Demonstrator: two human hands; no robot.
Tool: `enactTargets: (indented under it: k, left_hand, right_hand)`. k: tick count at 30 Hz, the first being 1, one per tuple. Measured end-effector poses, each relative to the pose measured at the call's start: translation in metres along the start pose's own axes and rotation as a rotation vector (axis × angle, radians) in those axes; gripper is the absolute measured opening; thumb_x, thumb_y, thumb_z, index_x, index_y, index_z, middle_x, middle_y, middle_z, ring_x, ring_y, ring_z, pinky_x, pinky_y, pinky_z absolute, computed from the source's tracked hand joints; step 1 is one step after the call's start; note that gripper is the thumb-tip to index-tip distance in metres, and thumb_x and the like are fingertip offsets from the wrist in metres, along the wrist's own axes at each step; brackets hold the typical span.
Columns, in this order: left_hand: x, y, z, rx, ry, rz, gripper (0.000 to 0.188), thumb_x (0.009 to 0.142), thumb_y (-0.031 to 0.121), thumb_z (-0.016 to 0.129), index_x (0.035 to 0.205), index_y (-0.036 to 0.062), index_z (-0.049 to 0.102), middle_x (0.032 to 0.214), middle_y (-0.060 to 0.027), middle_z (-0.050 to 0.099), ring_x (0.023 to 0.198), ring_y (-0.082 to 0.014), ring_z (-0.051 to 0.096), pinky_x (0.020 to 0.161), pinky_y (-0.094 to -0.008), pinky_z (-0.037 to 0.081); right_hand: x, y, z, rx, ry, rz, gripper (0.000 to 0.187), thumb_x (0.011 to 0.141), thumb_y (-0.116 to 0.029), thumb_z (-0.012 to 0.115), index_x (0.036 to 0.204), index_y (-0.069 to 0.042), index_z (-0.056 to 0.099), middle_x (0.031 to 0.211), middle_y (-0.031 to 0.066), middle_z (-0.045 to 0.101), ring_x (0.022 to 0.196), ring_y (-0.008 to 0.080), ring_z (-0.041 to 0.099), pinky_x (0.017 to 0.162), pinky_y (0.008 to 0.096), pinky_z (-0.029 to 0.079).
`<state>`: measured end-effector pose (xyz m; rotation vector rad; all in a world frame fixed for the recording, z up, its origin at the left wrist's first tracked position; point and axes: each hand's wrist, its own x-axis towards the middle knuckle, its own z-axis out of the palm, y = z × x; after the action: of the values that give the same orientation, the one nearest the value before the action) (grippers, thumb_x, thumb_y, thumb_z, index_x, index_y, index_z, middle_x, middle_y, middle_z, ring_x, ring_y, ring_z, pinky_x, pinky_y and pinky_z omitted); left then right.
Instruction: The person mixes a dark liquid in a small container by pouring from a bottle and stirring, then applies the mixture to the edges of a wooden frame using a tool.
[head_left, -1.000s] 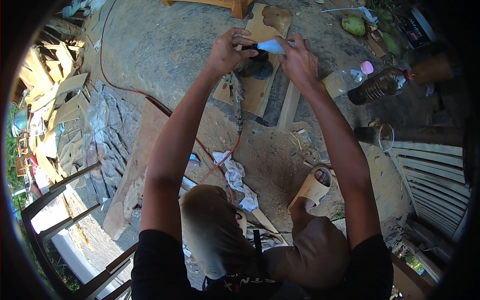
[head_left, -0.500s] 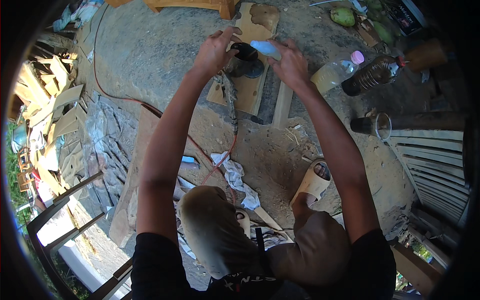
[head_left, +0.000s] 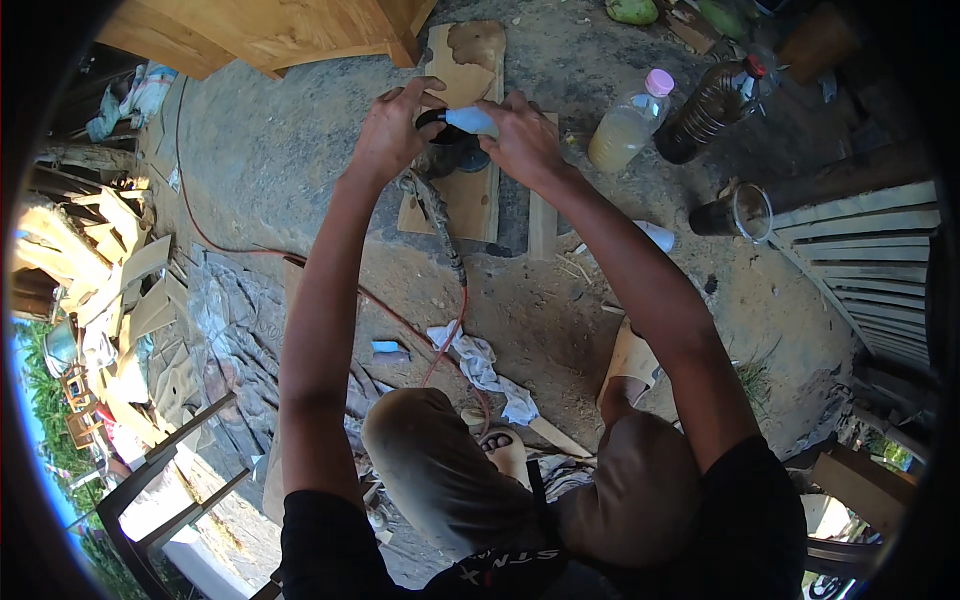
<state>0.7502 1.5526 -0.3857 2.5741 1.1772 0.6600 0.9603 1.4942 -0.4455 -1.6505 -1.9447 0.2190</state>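
Observation:
My left hand (head_left: 388, 138) reaches far forward, its fingers curled around the side of a dark, round cup (head_left: 430, 124). In my right hand (head_left: 527, 143) is a pale blue-white plastic bottle (head_left: 468, 121), lying nearly level, its narrow end at the cup's mouth. Whether anything flows out cannot be made out. Just below the cup sits a dark round piece (head_left: 473, 160), partly covered by my right hand. A cloth-wrapped tool handle or hose end (head_left: 432, 208) runs from under the cup toward me and joins a thin red hose (head_left: 464, 300). All this rests on a wooden board (head_left: 475, 215).
Right of my hands stand a pink-capped bottle (head_left: 622, 130), a dark-filled bottle (head_left: 712, 105) and a plastic cup (head_left: 730, 212). Wooden furniture (head_left: 290, 35) borders the far side. A white rag (head_left: 480, 360) lies before my feet; slatted wood (head_left: 860, 265) stands at right.
The whole view has shifted, showing more of the wooden furniture. The bottle in my right hand has tipped closer to level, its narrow end still by the cup that my left hand holds.

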Motion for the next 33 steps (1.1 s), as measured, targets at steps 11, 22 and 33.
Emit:
enactTargets:
  k: [11,22,33]
  left_hand:
    - [-0.006,0.042,0.003,-0.272,0.103,0.070,0.085,0.083,0.017,0.088,0.155,0.0061,0.045,0.150,-0.0138,0.058,0.134,-0.0307,0.061,0.111,-0.0416,0.051]
    - [-0.038,-0.032,0.087,-0.458,-0.082,-0.368,0.090,0.072,0.032,0.098,0.141,-0.0014,0.052,0.128,-0.0190,0.070,0.120,-0.0287,0.068,0.102,-0.0414,0.053]
    - [-0.049,-0.020,0.071,-0.550,-0.038,-0.364,0.058,0.078,0.016,0.093,0.126,0.0000,0.064,0.115,-0.0115,0.074,0.099,-0.0172,0.071,0.088,-0.0324,0.057]
  right_hand:
    - [-0.021,0.028,0.005,0.633,-0.199,0.170,0.060,0.083,-0.026,0.085,0.138,-0.012,0.066,0.126,0.0180,0.069,0.113,0.0313,0.069,0.100,0.0397,0.054]
    - [-0.171,0.081,-0.076,0.472,0.025,0.468,0.062,0.089,-0.028,0.084,0.142,-0.006,0.059,0.125,0.0136,0.072,0.112,0.0223,0.071,0.093,0.0388,0.057]
    - [-0.351,0.209,-0.136,0.119,0.548,0.896,0.051,0.085,-0.019,0.083,0.132,-0.006,0.065,0.117,0.0132,0.075,0.108,0.0256,0.073,0.090,0.0392,0.057]
